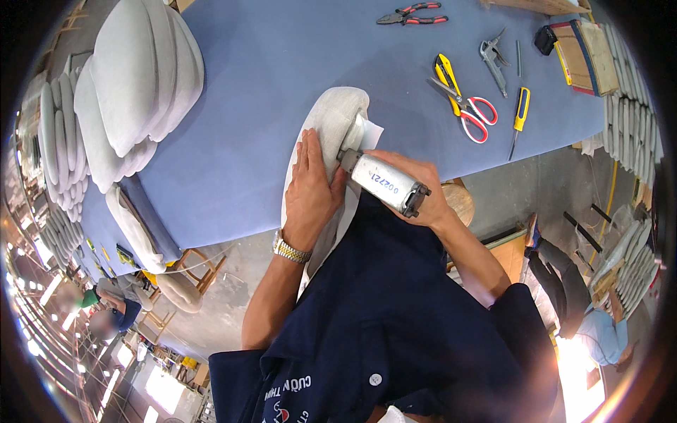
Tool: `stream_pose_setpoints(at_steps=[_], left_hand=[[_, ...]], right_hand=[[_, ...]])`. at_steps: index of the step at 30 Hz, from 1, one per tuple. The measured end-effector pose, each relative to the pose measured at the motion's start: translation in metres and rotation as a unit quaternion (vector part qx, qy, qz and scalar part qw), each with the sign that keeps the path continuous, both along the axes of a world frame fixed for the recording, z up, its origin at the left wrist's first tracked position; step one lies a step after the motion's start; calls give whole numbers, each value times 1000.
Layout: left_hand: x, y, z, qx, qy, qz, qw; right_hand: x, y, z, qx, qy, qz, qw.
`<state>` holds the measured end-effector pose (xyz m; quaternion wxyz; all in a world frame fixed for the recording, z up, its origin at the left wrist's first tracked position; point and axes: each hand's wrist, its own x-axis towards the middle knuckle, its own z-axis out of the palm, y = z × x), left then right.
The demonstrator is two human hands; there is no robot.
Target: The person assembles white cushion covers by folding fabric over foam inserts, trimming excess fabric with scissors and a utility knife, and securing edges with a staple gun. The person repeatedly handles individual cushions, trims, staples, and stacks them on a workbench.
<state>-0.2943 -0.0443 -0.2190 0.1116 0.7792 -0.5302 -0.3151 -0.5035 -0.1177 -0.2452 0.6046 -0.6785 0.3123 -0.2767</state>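
Observation:
A light grey padded cushion rests tilted at the near edge of the blue table, its side edge turned up. Flat against its fabric lies my left hand, fingers stretched out and thumb towards the tool. My right hand is wrapped round a silver staple gun, whose nose meets the cushion's edge beside my left thumb. A white sheet-like piece sticks out from the cushion just beyond the nose. The staple gun's handle is hidden by my right hand.
Farther right on the blue table lie pliers, scissors, a yellow cutter, a blow gun and a screwdriver. Stacked grey cushions stand at the left. A person is at the right.

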Motion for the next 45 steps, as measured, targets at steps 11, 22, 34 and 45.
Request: stream_pose_setpoints(at_steps=[11,22,34,45], left_hand=[[-2,-1,1,-25,-14,5,1000],[-1,1,-4,-44,-27,-11,999],[-6,-2,2,-22,-12,12,1000],[-2,-1,-1,-13,8,21,1000]], right_hand=[[14,-17,23,31,70,31,997],[4,-12,23,-15,67,51,996],[13,-9,23,11,62,32,997],[6,2,32,17,90,55,994]])
